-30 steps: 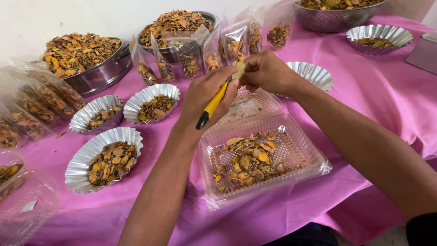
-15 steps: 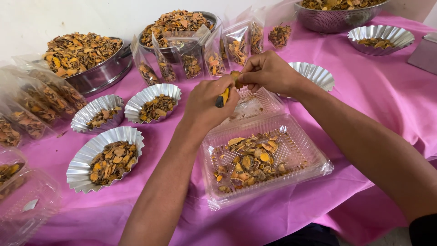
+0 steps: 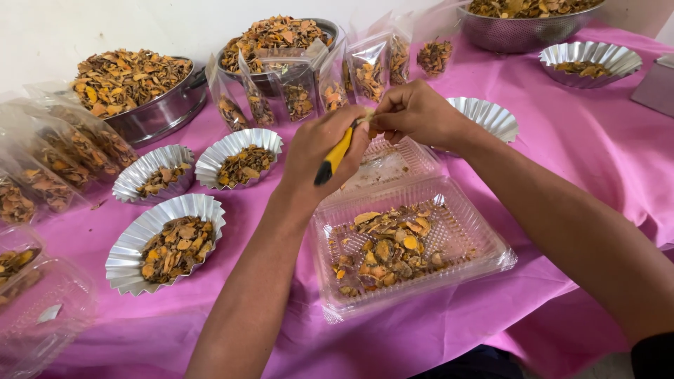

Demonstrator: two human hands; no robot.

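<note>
Above the open clear plastic clamshell container [image 3: 449, 210], both hands meet over its raised lid. The left hand [image 3: 330, 144] is closed around a yellow-handled tool with a black tip [image 3: 335, 157], the handle slanting down and toward the person from between the fingers; what kind of tool it is cannot be told. The right hand [image 3: 418, 112] is pinched shut on a small pale piece [image 3: 368, 119], held right against the upper end of the tool, though the piece is too small to identify. The container's lower tray holds a loose layer of dried orange-brown slices [image 3: 386, 245] and rests on the pink tablecloth [image 3: 576, 161]. Just beyond the right hand sits an empty fluted foil cup [image 3: 491, 116]. To the left of the left forearm, three more foil cups [image 3: 203, 210] carry the same dried slices. Further back, a row of clear pouches [image 3: 302, 91] partly filled with slices stands upright in front of two metal bowls [image 3: 158, 116] heaped with them. More filled pouches lie along the left edge of the table.
</note>
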